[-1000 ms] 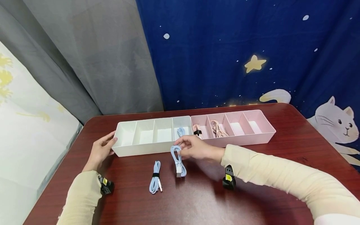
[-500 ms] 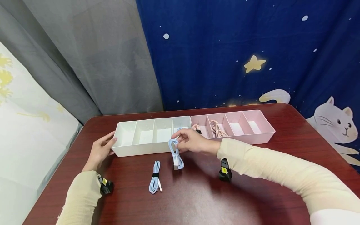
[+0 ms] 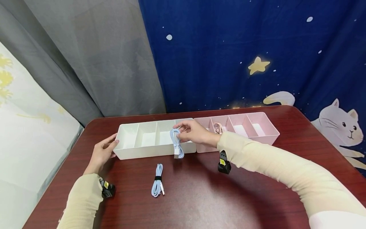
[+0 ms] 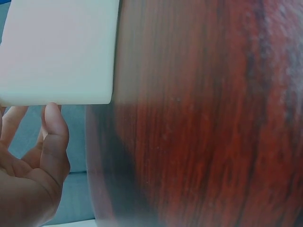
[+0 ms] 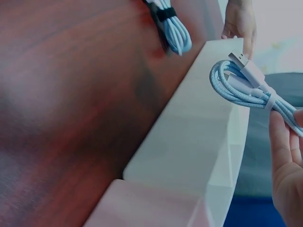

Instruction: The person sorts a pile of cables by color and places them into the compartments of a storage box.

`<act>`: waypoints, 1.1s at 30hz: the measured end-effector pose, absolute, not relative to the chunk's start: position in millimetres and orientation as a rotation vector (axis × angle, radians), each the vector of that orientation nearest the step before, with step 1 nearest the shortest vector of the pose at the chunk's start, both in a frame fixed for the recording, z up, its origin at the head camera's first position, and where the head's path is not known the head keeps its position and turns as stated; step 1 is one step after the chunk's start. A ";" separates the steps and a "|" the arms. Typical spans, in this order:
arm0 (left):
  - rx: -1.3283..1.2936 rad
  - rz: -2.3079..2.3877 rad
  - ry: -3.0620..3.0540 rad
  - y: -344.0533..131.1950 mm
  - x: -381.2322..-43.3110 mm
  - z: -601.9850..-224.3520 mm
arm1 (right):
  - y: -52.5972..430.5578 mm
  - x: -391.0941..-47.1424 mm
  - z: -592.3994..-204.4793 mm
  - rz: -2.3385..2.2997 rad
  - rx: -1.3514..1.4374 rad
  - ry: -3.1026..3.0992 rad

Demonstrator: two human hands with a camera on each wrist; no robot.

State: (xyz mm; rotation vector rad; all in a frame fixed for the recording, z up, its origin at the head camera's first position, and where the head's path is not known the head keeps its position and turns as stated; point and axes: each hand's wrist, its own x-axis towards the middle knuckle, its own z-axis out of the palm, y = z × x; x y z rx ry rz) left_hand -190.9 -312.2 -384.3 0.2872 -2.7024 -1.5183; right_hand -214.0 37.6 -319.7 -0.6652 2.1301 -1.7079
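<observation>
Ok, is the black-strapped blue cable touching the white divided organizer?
Apart: the head view shows bare red-brown tabletop between the black-strapped blue cable and the front wall of the white divided organizer.

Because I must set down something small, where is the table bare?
Bare table lies between the left hand and the strapped cable, and from that cable rightward to the right sleeve. Crowded: right end of the white tray, where the right hand holds a looped cable.

Glossy, wood-grained table [image 3: 200, 203]; near its far edge, smooth plastic — white tray [image 3: 145, 152], pink tray [image 3: 266, 140]. USB cable [image 5: 244, 99] looks woven — its plug [image 5: 238, 57] shiny metal. Matt cloth curtain [image 3: 206, 63] beyond.
</observation>
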 end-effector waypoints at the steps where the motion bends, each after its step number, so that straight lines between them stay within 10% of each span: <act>1: 0.286 -1.513 -2.703 -312.0 -190.9 -384.2 | 37.0 -215.2 -318.0 -1.703 -0.669 2.137; 33: 0.277 -1.512 -2.706 -312.4 -190.5 -384.0 | 16.4 -246.1 -299.5 -1.813 -0.561 2.071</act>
